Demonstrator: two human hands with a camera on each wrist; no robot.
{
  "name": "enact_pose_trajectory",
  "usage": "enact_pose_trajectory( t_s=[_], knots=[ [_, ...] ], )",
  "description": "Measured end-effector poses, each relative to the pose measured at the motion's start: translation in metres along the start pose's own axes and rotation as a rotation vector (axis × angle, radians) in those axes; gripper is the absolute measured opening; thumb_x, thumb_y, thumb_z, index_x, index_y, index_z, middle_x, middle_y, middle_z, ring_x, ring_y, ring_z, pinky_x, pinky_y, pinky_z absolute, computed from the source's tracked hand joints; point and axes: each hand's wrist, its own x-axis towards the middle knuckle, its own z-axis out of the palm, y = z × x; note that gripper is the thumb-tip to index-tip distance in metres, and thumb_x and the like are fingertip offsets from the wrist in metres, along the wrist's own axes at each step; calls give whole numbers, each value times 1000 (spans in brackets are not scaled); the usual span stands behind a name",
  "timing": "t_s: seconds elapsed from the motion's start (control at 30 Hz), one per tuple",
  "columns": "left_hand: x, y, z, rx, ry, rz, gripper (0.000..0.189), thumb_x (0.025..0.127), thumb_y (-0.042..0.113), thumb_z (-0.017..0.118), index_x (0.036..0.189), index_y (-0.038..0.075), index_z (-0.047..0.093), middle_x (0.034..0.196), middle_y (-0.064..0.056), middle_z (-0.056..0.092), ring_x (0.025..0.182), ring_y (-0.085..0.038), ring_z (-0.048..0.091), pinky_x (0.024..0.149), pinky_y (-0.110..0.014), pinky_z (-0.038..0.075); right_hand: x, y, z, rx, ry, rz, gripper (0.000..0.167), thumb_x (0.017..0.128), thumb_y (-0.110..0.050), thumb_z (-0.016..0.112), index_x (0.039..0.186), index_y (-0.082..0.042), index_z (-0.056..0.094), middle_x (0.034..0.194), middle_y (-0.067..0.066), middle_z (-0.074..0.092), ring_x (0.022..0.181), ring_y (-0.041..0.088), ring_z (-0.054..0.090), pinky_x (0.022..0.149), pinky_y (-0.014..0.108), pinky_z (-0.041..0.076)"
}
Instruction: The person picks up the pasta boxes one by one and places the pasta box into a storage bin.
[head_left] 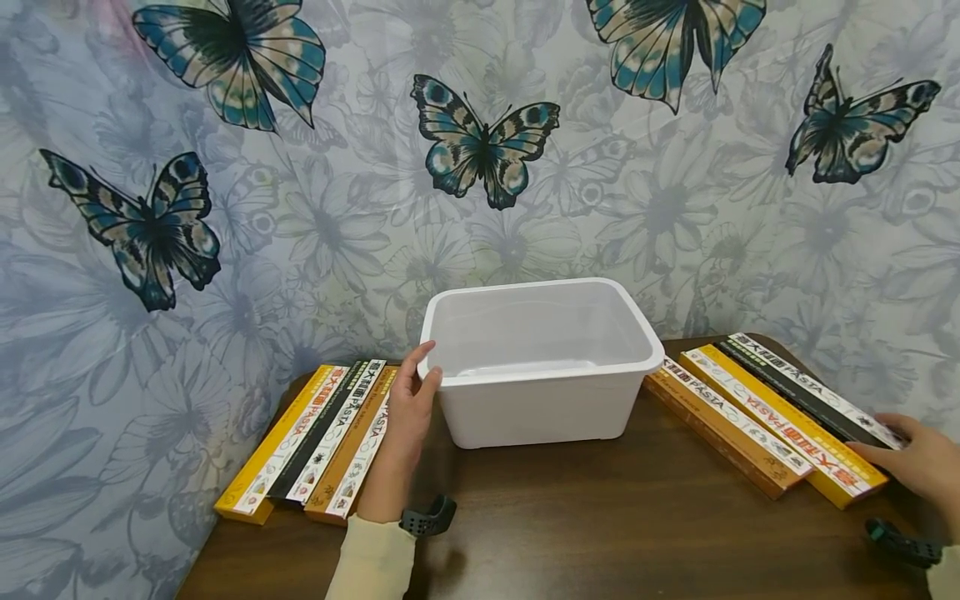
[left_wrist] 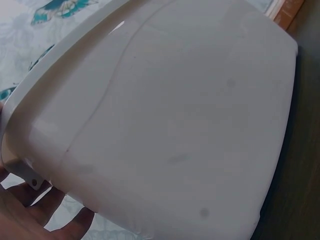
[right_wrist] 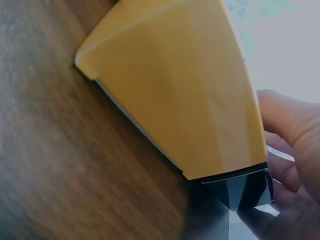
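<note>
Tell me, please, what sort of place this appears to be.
Probably an indoor workspace, perhaps a room at home: a brown table stands against a butterfly-patterned wall covering, with a white bin between two groups of pasta boxes.

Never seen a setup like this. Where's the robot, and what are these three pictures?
There's no robot: a person works bare-handed, with their left hand and right hand. The wide picture comes from a camera on the head, looking forward and down. The other two come from cameras on the wrists, each looking at its own hand's work, so things appear close and tilted.

On the brown table stands a white bin. Long, slim boxes lie either side: yellow, black and brown on the left; brown, yellow and black on the right.

The left hand holds the bin's rim; the right grips the near end of the right-side black box.
</note>
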Motion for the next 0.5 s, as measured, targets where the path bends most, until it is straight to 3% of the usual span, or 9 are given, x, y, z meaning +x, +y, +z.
enact_pose_trajectory(
  t_s=[0.2,0.5],
  knots=[
    [1,-1,2,11,0,15,46,100,14,54,145,14,50,162,-3,33,150,-16,27,120,-43,26,0,0,0,90,39,33,86,96,-38,61,146,18,20,138,49,25,118,62,31,95,71,34],
    [0,0,1,0,12,-12,45,100,14,54,145,15,51,163,-3,30,154,-16,19,123,-44,21,-15,-32,-16,220,118,19,80,99,-38,56,149,14,22,157,41,7,140,63,14,102,76,24]
  ],
)
